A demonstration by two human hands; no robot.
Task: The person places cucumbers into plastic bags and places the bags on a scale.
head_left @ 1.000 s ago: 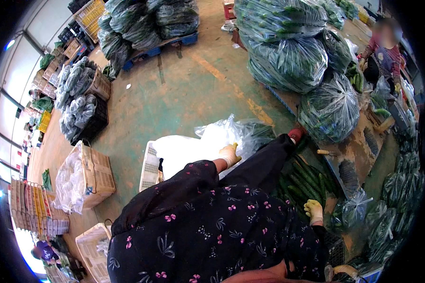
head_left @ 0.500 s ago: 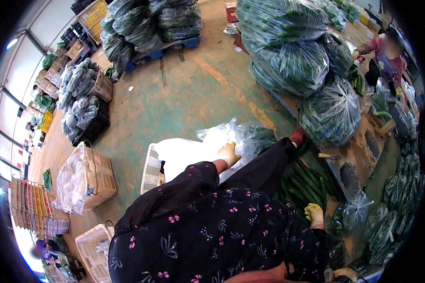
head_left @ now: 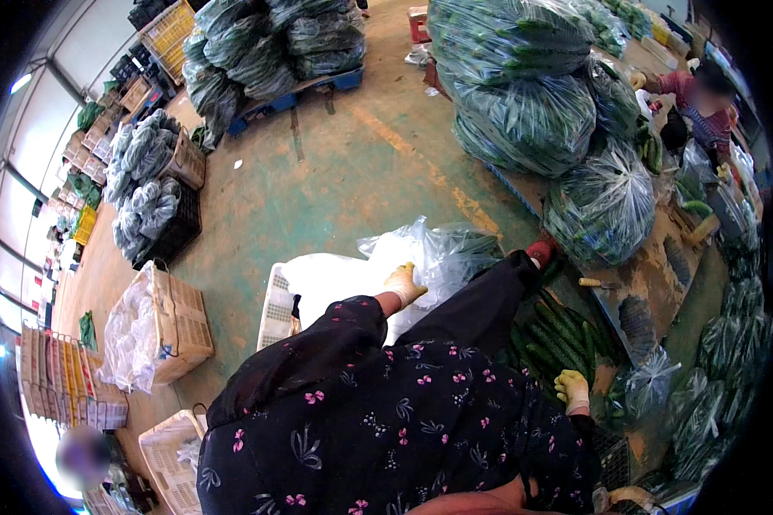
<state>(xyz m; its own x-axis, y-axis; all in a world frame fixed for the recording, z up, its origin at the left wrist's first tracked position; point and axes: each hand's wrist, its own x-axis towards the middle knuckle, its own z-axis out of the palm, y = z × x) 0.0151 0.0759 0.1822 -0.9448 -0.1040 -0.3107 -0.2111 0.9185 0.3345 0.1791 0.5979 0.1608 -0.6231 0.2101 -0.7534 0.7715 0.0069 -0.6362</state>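
My left hand [head_left: 404, 281], in a pale yellow glove, reaches over a bright white sheet or bag [head_left: 333, 279] beside a crumpled clear plastic bag [head_left: 425, 262]. Its fingers are apart, and I see nothing between them. On the right, my gloved right hand [head_left: 573, 391] has its fingers curled beside a pile of dark green cucumbers [head_left: 558, 335]. Whatever it may hold is hidden. The white sheet lies across a pale plastic crate [head_left: 273, 311].
Large clear bags of cucumbers [head_left: 524, 120] stand on a low platform at the right, near a wooden-handled tool [head_left: 594, 283]. More bags fill a blue pallet [head_left: 348, 79] at the back. Crates [head_left: 180, 322] stand at the left. A co-worker [head_left: 704, 103] is at the far right.
My left hand has moved slightly left over the white sheet. My right hand stays by the cucumbers. The co-worker at the far right has shifted their arms.
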